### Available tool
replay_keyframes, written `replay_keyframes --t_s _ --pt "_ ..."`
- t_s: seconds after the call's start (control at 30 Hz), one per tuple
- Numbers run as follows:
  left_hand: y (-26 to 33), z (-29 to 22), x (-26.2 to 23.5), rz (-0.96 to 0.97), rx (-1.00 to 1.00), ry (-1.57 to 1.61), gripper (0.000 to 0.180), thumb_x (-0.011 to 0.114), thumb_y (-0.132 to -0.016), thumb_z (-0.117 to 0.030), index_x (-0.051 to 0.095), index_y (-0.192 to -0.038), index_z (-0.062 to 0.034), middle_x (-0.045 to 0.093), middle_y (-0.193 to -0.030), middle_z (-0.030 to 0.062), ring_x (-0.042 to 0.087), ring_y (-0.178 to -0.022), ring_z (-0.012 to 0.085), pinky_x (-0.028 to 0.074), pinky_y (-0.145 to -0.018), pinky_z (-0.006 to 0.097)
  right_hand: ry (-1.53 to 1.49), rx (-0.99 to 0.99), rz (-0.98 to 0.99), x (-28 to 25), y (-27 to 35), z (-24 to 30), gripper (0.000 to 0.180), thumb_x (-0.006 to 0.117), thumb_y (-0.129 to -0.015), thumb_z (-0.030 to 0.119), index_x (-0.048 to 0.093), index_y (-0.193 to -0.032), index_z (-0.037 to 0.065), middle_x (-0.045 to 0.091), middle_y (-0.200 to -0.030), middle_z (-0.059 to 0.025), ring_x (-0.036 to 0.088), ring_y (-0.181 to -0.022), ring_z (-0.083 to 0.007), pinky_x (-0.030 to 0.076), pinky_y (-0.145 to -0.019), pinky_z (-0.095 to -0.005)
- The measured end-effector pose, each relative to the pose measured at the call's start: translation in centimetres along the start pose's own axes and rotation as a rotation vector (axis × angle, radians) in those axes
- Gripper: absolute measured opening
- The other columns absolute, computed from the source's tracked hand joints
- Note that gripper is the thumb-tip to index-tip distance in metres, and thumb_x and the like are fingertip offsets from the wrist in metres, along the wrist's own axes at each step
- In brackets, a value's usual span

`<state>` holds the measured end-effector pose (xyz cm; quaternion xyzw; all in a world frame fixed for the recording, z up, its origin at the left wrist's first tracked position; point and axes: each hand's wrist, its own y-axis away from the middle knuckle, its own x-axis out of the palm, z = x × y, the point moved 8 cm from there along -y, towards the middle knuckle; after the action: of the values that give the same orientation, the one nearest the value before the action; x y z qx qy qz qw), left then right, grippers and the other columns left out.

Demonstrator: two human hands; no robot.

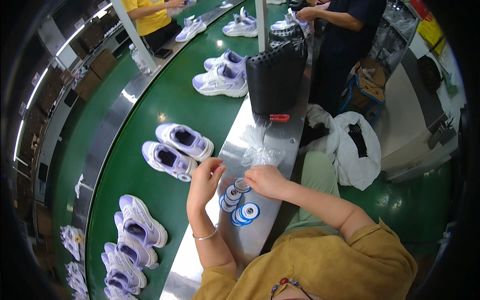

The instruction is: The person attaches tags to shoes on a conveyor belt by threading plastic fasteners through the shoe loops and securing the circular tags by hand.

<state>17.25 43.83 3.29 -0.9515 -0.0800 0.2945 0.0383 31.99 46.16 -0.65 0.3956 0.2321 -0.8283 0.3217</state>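
Observation:
My right hand (266,181) reaches over the metal ledge, its fingers pinched at the edge of a round white tag with a blue rim (242,186). Just left of it, my left hand (204,182) is raised at the belt's edge, thumb and fingers loosely curved and apart, with nothing visible between them. More round tags (249,211) lie in overlapping piles on the ledge below my hands. Beside my left hand stands a pair of white and lilac sneakers (172,157) on the green belt; a round tag (184,177) shows at the nearer shoe's heel.
Clear plastic fasteners (260,147) lie bunched beyond my right hand, near a red clip-like item (279,118) and a black perforated basket (275,80). More sneakers (142,220) line the green belt (165,205). White sacks (357,155) stand at right; two co-workers stand ahead.

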Motion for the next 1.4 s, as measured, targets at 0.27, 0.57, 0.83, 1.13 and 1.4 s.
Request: replay_keyframes --t_s 0.27,0.57,0.83,1.13,1.4 --pt "0.7 -5.1 -0.3 0.006 0.004 -0.009 0.02 0.062 -0.083 -0.011 0.06 -0.097 0.0033 0.065 -0.084 0.0153 0.062 -0.073 0.0222 0.048 -0.066 0.031 0.126 0.018 0.077 -4.2 2.5 1.8 0.022 0.056 -0.082 0.024 0.062 -0.075 0.005 0.062 -0.074 -0.0143 0.062 -0.072 -0.034 0.05 -0.066 -0.0443" --pt "4.0 -5.3 -1.3 0.007 -0.12 0.111 0.024 0.058 -0.088 -0.02 0.061 -0.093 0.0039 0.063 -0.073 0.0086 0.059 -0.065 0.0146 0.046 -0.058 0.026 -0.408 -0.018 -0.11 -8.4 3.6 4.2 0.017 0.062 -0.081 0.018 0.061 -0.076 0.001 0.059 -0.067 -0.0117 0.058 -0.061 -0.027 0.045 -0.055 -0.0348" --pt "2.9 -5.2 0.9 0.053 -0.247 0.697 0.038 0.047 -0.094 -0.032 0.063 -0.083 0.0011 0.06 -0.068 0.0039 0.056 -0.059 0.0088 0.04 -0.049 0.02 0.245 -0.563 -0.554 -11.0 3.4 9.9 0.014 0.061 -0.068 0.005 0.06 -0.082 0.003 0.046 -0.059 -0.0043 0.052 -0.051 -0.0177 0.042 -0.044 -0.0285" --pt "1.1 0.3 -3.2 -0.105 -0.152 0.669 0.023 0.054 -0.091 -0.019 0.062 -0.092 0.0027 0.059 -0.073 0.001 0.053 -0.062 0.0071 0.041 -0.054 0.02 -0.014 -0.307 -0.511 -6.6 -1.4 9.2 0.023 0.065 -0.079 0.018 0.058 -0.096 0.004 0.058 -0.07 -0.0103 0.058 -0.059 -0.0246 0.044 -0.051 -0.0342" --pt "1.3 2.1 -4.4 -0.165 -0.13 0.614 0.02 0.058 -0.089 -0.016 0.064 -0.094 0.0023 0.057 -0.072 0.0 0.049 -0.062 0.0063 0.04 -0.055 0.02 -0.255 -0.132 -0.396 -4.9 -3.9 8.4 0.019 0.055 -0.085 0.012 0.05 -0.072 0.0 0.055 -0.065 -0.015 0.055 -0.056 -0.0307 0.041 -0.05 -0.0372"
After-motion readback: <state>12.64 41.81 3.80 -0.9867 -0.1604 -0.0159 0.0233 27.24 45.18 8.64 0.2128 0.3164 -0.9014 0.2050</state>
